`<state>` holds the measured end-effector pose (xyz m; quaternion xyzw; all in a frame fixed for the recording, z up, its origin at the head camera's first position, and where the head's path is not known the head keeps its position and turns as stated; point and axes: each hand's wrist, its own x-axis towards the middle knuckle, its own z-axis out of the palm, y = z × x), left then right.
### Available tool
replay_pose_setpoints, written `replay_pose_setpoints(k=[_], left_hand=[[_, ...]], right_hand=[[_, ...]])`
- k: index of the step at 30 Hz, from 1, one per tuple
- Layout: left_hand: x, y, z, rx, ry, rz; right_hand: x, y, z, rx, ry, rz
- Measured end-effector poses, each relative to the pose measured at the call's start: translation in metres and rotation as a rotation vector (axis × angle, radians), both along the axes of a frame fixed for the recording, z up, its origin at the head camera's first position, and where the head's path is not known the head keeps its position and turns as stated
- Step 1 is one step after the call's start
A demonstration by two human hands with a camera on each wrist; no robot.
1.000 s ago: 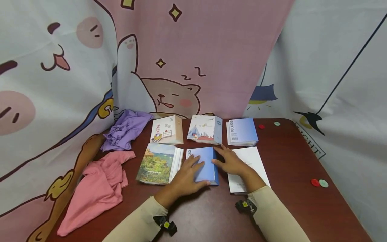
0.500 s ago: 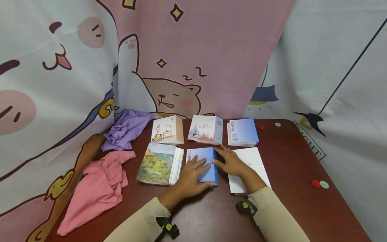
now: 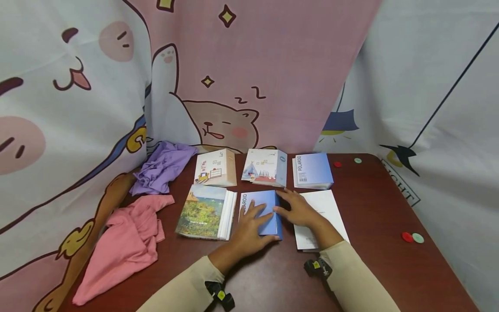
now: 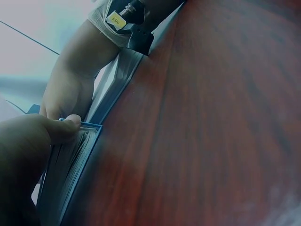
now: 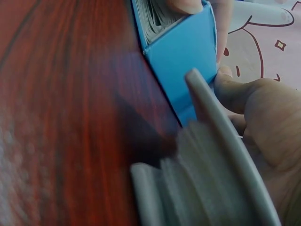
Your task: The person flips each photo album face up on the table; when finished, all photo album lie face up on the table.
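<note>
A blue Polaroid photo album [image 3: 269,198] lies in the middle of the front row on the table. My left hand [image 3: 249,232] rests on its cover with the fingers spread, the thumb along the near edge. In the left wrist view that thumb [image 4: 70,123] sits at the corner over the page edges [image 4: 77,155]. My right hand [image 3: 300,209] touches the right side of the album with thumb and fingertips, its wrist over a white album [image 3: 325,203]. In the right wrist view the album's blue spine [image 5: 181,56] faces the camera, thumb at its edge.
A landscape-covered photo album [image 3: 202,212] lies close on the left. Behind stand two illustrated albums [image 3: 212,167] and another blue Polaroid album [image 3: 317,169]. Pink cloth [image 3: 124,247] and purple cloth [image 3: 163,167] lie at the left. Red discs [image 3: 407,237] and pale green discs [image 3: 418,238] are at the right.
My left hand has slid a little to the right across the blue album's cover, its thumb now nearer the right corner. The right hand stays in place.
</note>
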<state>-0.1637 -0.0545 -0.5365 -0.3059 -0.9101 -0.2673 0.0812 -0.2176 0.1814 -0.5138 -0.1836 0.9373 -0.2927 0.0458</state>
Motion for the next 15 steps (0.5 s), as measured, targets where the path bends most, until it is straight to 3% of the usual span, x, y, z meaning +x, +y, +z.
replay_pose_setpoints(k=[4, 8, 12, 15], left_hand=[[0.001, -0.001, 0.001, 0.043, 0.004, -0.007], [0.000, -0.002, 0.001, 0.134, 0.021, -0.032], [0.000, -0.002, 0.004, 0.255, 0.033, -0.073], [0.003, -0.003, 0.009, 0.342, 0.040, -0.115]], right_hand=[[0.000, 0.001, -0.001, -0.026, 0.010, -0.015], [0.000, 0.002, 0.000, -0.127, 0.067, -0.018], [0.004, 0.002, 0.007, -0.323, 0.112, 0.036], [0.007, 0.002, 0.011, -0.464, 0.067, 0.095]])
